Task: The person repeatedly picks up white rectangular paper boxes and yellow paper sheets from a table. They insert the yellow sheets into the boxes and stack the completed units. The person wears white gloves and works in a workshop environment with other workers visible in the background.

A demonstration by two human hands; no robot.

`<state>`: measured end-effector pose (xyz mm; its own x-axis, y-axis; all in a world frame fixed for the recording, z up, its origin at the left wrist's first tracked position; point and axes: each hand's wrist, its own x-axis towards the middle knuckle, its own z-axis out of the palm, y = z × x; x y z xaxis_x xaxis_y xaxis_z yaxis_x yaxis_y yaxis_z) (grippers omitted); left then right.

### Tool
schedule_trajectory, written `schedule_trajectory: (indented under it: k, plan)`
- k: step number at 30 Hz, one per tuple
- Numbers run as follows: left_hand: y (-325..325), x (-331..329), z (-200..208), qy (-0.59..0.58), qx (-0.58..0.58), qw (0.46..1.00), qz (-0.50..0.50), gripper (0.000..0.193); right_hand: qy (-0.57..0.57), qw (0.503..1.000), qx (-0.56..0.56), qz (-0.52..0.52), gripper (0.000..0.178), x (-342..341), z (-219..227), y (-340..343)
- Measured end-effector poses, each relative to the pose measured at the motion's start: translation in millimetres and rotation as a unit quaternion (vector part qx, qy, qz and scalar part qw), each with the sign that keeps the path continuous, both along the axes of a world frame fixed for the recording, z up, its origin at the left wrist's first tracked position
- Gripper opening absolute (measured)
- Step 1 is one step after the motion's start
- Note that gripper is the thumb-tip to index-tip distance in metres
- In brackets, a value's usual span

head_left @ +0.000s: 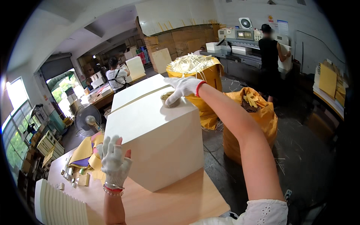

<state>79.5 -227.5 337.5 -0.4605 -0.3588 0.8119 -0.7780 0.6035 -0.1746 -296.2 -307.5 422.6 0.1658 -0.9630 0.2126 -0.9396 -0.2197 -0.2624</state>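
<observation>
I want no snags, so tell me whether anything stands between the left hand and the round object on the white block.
Nothing visible does: only the bare surface of the white block shows between the left hand and the round object. The right hand is on the object.

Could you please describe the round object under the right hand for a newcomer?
On the wood-coloured table stands the nearer big white block. On its top, beneath the right hand, sits a small beige object, the only round thing there.

The near block [168, 150] stands on the table [180, 198]; left of it is a fan [84, 117], right of it a sack [232, 140].
</observation>
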Motion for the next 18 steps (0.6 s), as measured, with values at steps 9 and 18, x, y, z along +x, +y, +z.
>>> schedule_trajectory:
  k: [9,18]
  plan:
    - [1,-5,-22,0.018,0.086,0.992,0.095,0.068,0.064,0.976,0.107,0.179,0.102,-3,4,-18]
    - [56,-18,-83,0.362,0.166,0.915,0.066,0.058,-0.048,0.988,-0.058,0.134,0.061,-59,19,-105]
